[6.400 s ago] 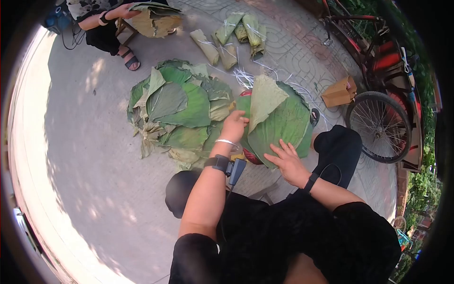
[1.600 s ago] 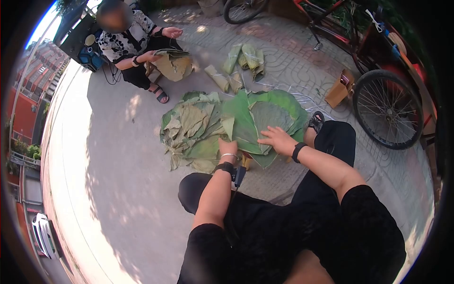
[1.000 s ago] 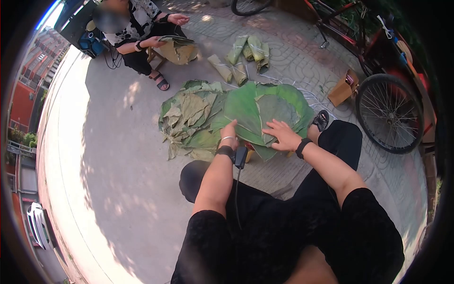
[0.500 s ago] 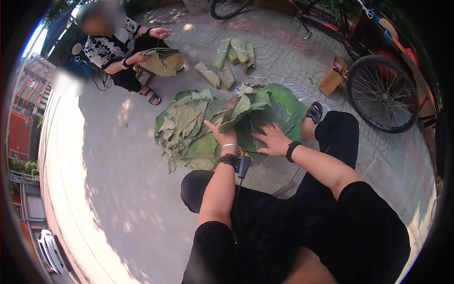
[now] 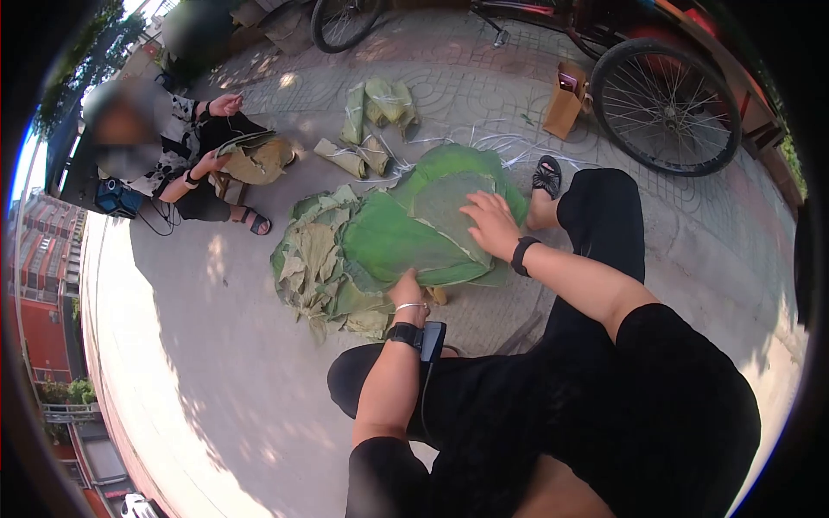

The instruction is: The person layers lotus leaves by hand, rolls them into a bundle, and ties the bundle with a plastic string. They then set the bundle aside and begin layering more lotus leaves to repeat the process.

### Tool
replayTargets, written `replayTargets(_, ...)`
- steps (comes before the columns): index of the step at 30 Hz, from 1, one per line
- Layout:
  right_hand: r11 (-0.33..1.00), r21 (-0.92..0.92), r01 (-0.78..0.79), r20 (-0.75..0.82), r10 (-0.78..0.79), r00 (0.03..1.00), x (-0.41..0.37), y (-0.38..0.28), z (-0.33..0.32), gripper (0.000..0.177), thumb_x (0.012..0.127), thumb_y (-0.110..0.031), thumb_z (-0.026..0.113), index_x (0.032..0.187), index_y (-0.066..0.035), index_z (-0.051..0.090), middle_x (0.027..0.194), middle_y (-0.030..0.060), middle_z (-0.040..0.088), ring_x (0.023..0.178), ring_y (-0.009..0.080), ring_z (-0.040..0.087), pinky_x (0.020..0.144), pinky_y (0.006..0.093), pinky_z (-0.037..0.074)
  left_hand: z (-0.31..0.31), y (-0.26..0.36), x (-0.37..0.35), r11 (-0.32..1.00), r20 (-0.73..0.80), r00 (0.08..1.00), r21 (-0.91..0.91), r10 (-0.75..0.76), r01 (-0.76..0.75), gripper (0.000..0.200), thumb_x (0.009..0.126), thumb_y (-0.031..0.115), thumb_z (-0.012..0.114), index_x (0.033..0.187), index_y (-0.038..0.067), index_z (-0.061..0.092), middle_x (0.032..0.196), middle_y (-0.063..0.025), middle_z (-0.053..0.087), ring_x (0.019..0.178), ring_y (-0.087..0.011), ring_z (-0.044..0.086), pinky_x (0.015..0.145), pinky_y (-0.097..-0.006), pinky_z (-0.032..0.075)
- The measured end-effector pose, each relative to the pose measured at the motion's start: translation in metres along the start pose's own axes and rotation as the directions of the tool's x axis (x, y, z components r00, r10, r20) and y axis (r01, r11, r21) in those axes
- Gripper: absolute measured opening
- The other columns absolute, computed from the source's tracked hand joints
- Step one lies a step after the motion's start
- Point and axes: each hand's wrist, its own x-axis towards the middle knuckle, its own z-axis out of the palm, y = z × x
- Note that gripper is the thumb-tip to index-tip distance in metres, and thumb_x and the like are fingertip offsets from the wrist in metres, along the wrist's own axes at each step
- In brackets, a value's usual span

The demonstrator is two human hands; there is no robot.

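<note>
A large green lotus leaf (image 5: 406,237), partly grey-green, lies spread over other leaves in front of me. My left hand (image 5: 407,290) is closed at its near edge, with the fingers partly hidden by the leaf. Flat on the leaf's right part rests my right hand (image 5: 494,226), fingers spread. Touching the left side of the green leaf is a pile of dry, crumpled lotus leaves (image 5: 311,250).
Beyond the leaves lie several tied leaf bundles (image 5: 389,104) and loose white strings (image 5: 492,145). A paper bag (image 5: 563,108) stands beside a cart wheel (image 5: 665,108). At the left, a seated person (image 5: 186,164) holds brown leaves (image 5: 257,162).
The raised, folded leaf has come down and now lies spread out. My left hand has moved to its near edge, and my right hand rests on top. The view has shifted.
</note>
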Motion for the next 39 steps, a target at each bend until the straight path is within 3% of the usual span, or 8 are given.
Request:
replayTargets(6,0.988,-0.054,-0.142,0.036,0.144,0.989,-0.009,0.003,0.013,0.050,0.082,-0.017,0.063,0.132,-0.015,0.057,0.142,0.0184,0.044,0.139,0.0393,0.031,0.114,0.0592,0.020,-0.020,0.006,-0.005,0.640,0.484,0.441,0.404,-0.756,0.654,0.052,0.098,0.049,0.047,0.112,0.000,0.059,0.097,-0.0134,0.069,0.078,-0.0227,0.068,0.070,-0.0276,0.053)
replayTargets(12,0.979,-0.162,-0.127,0.082,0.141,0.987,-0.005,-0.001,0.016,0.052,0.083,-0.014,0.060,0.134,-0.017,0.055,0.143,0.0198,0.043,0.140,0.0401,0.030,0.113,0.0614,0.019,0.046,0.017,-0.063,0.791,0.828,0.561,0.350,-0.011,-0.502,0.037,0.095,0.037,0.060,0.101,0.002,0.065,0.093,-0.0131,0.070,0.079,-0.0250,0.069,0.075,-0.0319,0.055)
replayTargets(14,0.982,-0.129,-0.135,0.105,0.149,0.983,-0.005,0.000,0.013,0.053,0.083,-0.015,0.062,0.135,-0.016,0.054,0.144,0.0200,0.041,0.141,0.0403,0.029,0.114,0.0606,0.018,0.060,0.014,-0.017,0.025,0.870,0.266,0.282,0.414,-0.959,0.043,0.086,0.029,0.069,0.120,0.006,0.060,0.122,-0.0140,0.064,0.112,-0.0314,0.061,0.095,-0.0457,0.048)
replayTargets(18,0.936,0.005,-0.351,-0.301,0.336,0.893,-0.005,0.003,-0.005,0.057,0.083,-0.021,0.068,0.135,-0.006,0.051,0.142,0.0217,0.044,0.136,0.0417,0.037,0.112,0.0576,0.025,0.051,0.010,0.014,-0.316,0.795,0.527,0.604,0.300,-0.731,0.074,0.079,0.028,0.073,0.144,0.014,0.041,0.150,-0.0074,0.042,0.140,-0.0319,0.033,0.111,-0.0607,0.025)
replayTargets(24,-0.372,0.775,-0.510,0.614,0.632,0.472,0.001,0.078,0.002,0.053,0.083,-0.020,0.074,0.123,0.007,0.053,0.120,0.0198,0.062,0.107,0.0349,0.062,0.091,0.0486,0.050,0.049,0.003,0.022,-0.303,0.800,0.530,0.597,0.280,-0.743,0.082,0.078,0.030,0.075,0.148,0.016,0.035,0.153,-0.0049,0.038,0.143,-0.0304,0.028,0.112,-0.0639,0.021)
replayTargets(29,0.151,0.921,-0.359,0.167,0.679,0.715,0.024,0.073,-0.003,0.035,0.089,-0.010,0.065,0.120,0.001,0.058,0.109,0.0129,0.066,0.092,0.0224,0.066,0.078,0.0367,0.054,0.051,0.003,0.018,-0.323,0.792,0.539,0.610,0.289,-0.724,0.082,0.078,0.033,0.076,0.148,0.016,0.035,0.153,-0.0033,0.039,0.143,-0.0300,0.030,0.110,-0.0645,0.024)
replayTargets(32,-0.214,0.867,-0.450,0.492,0.514,0.703,0.034,0.067,-0.016,0.036,0.088,-0.012,0.064,0.120,0.003,0.057,0.106,0.0123,0.067,0.087,0.0258,0.067,0.077,0.0398,0.053,0.051,0.004,0.016,-0.316,0.795,0.531,0.605,0.295,-0.731,0.084,0.078,0.033,0.076,0.148,0.016,0.034,0.153,-0.0032,0.039,0.142,-0.0297,0.030,0.110,-0.0645,0.024)
replayTargets(39,0.960,0.256,0.108,-0.071,-0.093,0.993,0.041,-0.018,-0.002,0.055,0.083,0.000,0.052,0.137,-0.007,0.051,0.138,0.0186,0.051,0.133,0.0398,0.042,0.109,0.0478,0.035,0.045,0.014,0.013,-0.282,0.780,0.568,0.625,0.265,-0.727,0.081,0.076,0.031,0.078,0.145,0.011,0.039,0.149,-0.0075,0.043,0.141,-0.0304,0.032,0.110,-0.0635,0.025)
